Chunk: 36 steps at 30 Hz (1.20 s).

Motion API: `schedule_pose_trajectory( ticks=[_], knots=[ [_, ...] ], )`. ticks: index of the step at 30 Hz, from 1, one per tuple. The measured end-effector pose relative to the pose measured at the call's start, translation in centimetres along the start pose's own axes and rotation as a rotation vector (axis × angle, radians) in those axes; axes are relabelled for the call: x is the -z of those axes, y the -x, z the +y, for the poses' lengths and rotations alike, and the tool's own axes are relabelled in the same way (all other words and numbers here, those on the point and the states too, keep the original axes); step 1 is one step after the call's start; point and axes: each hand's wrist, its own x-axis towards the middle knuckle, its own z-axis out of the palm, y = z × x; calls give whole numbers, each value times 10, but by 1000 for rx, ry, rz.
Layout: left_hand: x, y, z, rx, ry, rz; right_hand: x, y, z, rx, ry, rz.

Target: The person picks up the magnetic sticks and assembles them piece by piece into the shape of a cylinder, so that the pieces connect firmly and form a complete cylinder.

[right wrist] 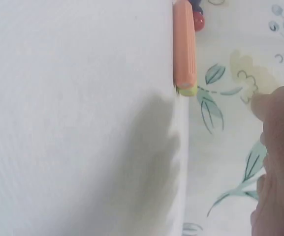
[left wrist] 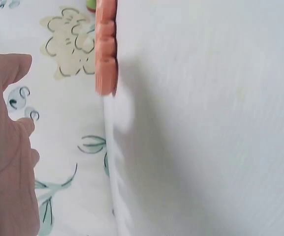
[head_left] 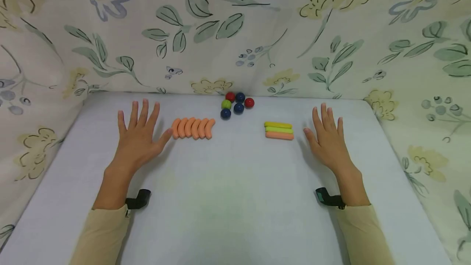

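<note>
Evidently, you hold both hands above the white tabletop (head_left: 220, 216), palms down, one to each side. Your left hand (head_left: 137, 142) has its fingers straight and spread apart, with the thumb stretched out toward a row of curved orange pieces (head_left: 195, 129). Six of these lie side by side, close together, just beside your thumb tip; the left wrist view shows a gap between hand and row.

Your right hand (head_left: 329, 144) likewise has straight fingers, set a little closer together than those of your left, and the thumb stands well away from them. Nearest to it, just beyond the thumb, lie three straight sticks stacked edge to edge: a yellow stick (head_left: 278, 125) farthest from you, a yellow-green stick (head_left: 279, 130) in the middle and an orange stick (head_left: 279, 135) closest to you. Fine ridges run along the orange one in the right wrist view.

Between the two groups, near the far edge, you have a loose cluster of glossy balls: three dark blue balls (head_left: 238, 108), two red balls (head_left: 249, 102) and a green ball (head_left: 226, 104). A floral cloth (head_left: 206, 68) hangs behind the table. You wear beige sleeves (head_left: 103, 232), and a dark device (head_left: 138, 199) sits at each wrist.
</note>
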Motion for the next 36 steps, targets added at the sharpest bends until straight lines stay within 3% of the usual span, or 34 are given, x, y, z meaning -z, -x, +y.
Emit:
schedule_pose_trajectory(
  ticks=[12, 20, 29, 36],
  knots=[
    [-12, -1, 47, -47, 75, 5, -16, -9, -47, 135, -75, 3],
    [-18, -7, 61, -84, 135, -15, -29, -13, -73, 195, -162, 7],
    [-20, -17, 81, -78, 175, 118, -38, -25, -94, 263, -256, 92],
    [-13, -35, 90, -77, 187, 147, -41, -45, -121, 286, -362, 25]
  ],
)
